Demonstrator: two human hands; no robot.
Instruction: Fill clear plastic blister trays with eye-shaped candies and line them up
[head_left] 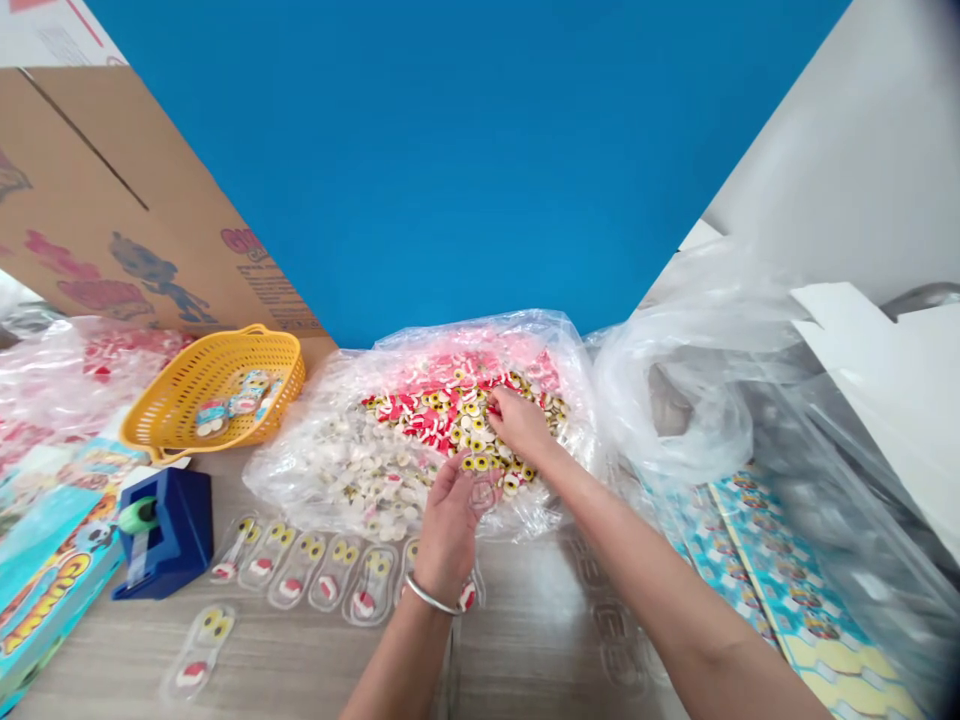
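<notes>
A clear plastic bag [322, 470] lies spread open with a heap of small gummy-like pieces [431, 425]: yellow-ringed eyes and red-and-white mouth shapes. My right hand [519, 425] is in the heap, fingers pinched together; what they hold, if anything, is hidden. Just in front of it, my left hand [448, 525], with a silver bangle at the wrist, grips a clear plastic blister tray [486, 492] over the bag's near edge. Whether the eyes by its top lie inside or behind it, I cannot tell. Below, a row of filled blister trays [302, 568], each with eyes and a mouth, is partly covered by my left wrist.
One filled tray [201, 650] lies apart at front left. Beside it are a blue tape dispenser [184, 530], a yellow basket [217, 360] with wrapped pieces, and a printed box [52, 600]. Empty blister trays [619, 645] and printed sheets [795, 570] lie right; a blue panel [480, 170] stands behind.
</notes>
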